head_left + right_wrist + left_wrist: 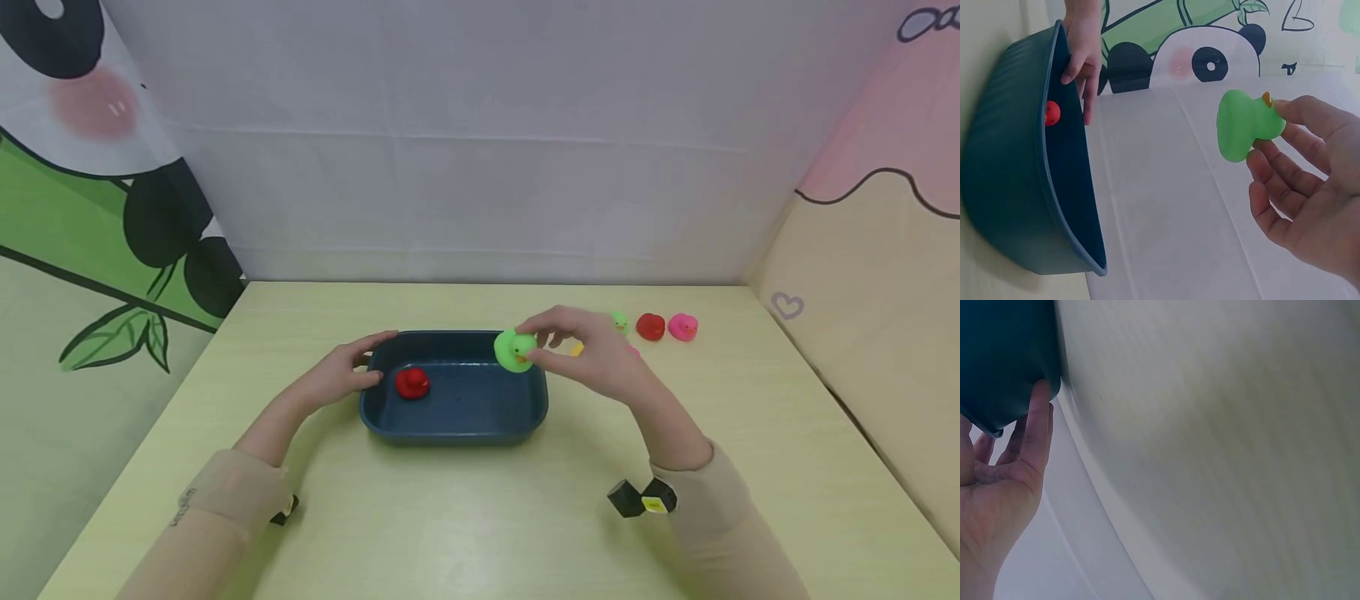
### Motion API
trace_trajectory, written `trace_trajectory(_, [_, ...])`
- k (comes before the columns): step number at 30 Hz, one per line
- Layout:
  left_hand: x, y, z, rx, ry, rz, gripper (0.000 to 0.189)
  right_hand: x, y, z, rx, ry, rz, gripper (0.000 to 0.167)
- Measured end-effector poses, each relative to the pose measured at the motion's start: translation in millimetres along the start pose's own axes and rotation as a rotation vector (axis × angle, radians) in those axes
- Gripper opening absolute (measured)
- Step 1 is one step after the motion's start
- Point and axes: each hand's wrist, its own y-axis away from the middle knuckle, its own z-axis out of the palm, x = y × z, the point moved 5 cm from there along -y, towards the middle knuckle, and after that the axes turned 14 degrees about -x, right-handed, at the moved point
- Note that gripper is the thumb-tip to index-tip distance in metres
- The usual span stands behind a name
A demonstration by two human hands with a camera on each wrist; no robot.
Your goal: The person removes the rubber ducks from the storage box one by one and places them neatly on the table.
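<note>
A dark blue plastic basin (453, 429) stands on the table with a red rubber duck (412, 383) inside, toward its left end. My left hand (339, 375) holds the basin's left end, thumb at the rim and fingers along the outside wall. In the left wrist view, fingertips touch the basin's outer wall (1004, 362). Above the basin's right end, my right hand (592, 354) pinches a green rubber duck (513, 352) between thumb and fingers. The right wrist view shows this green duck (1238, 125) held by its head, apart from the basin.
Behind the right hand lie more small ducks: a red one (650, 327), a pink one (683, 327) and a partly hidden green one (620, 323). Bits of yellow and pink also show there. A pale cloth wall (480, 200) rises at the table's back edge.
</note>
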Motion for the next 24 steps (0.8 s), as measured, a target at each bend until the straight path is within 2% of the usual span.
trace_trajectory(9, [-0.1,1.7,0.0,-0.001,0.004,-0.004,0.063,8.8,15.0,-22.8,0.077,0.005,0.046,0.027])
trace_trajectory(17, [2.3,3.2,0.6,-0.002,0.003,0.009,0.063,18.1,28.5,-41.6,0.148,-0.022,0.031,0.029])
trace_trajectory(24, [0.2,2.2,0.6,-0.005,-0.002,0.004,0.063,27.6,41.9,-57.7,0.183,0.008,0.056,0.031])
